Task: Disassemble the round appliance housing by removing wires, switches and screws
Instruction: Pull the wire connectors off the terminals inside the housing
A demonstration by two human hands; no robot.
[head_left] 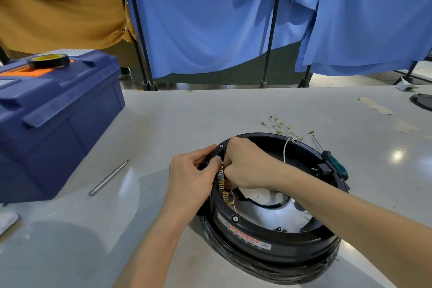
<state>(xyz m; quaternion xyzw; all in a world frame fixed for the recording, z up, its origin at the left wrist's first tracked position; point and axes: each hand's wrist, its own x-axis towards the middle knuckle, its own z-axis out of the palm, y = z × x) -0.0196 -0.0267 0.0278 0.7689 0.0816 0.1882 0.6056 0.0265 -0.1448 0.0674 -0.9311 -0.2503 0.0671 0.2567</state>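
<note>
Head view: I see left hand gripping housing rim from outside, right hand curled on terminal strip just inside same wall, strip running along rim.

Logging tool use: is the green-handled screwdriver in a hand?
No, the screwdriver lies beside the housing; left hand and right hand are at its opposite rim.

Grey table bears housing; toolbox; metal rod; screwdriver; wires.
</note>
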